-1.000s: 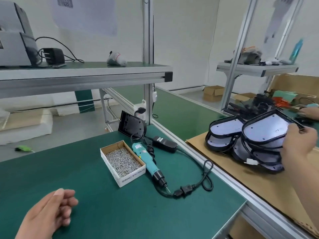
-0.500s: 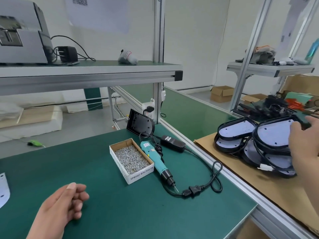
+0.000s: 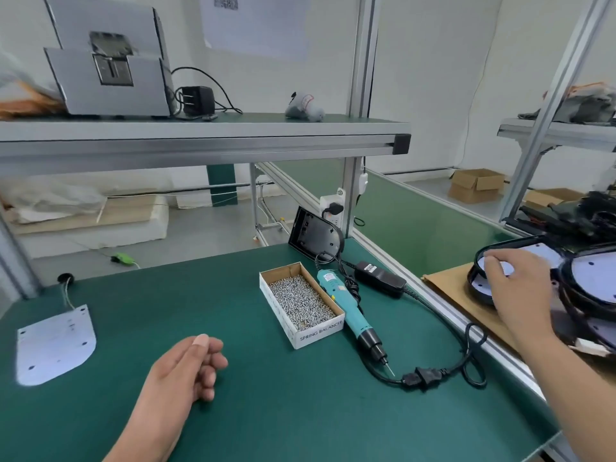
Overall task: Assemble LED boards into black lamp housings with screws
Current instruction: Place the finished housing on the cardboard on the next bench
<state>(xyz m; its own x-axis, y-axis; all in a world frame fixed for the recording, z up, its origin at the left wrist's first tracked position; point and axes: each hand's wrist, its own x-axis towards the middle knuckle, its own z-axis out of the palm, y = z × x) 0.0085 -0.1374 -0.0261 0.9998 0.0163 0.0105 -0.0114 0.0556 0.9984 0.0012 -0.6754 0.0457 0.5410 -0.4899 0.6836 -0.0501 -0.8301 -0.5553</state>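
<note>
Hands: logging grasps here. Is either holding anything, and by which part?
Left hand holds nothing. Right hand is at the rim of a black lamp housing; whether it grips cannot be told.

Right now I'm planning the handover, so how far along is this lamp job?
Looks done: the stacked housings on the right already have white boards in them, though screws can't be made out. In hand: the right hand is on one housing's rim; grip unclear. To do: the screwdriver and screw box lie untouched, and a loose board waits near the idle left hand.
</note>
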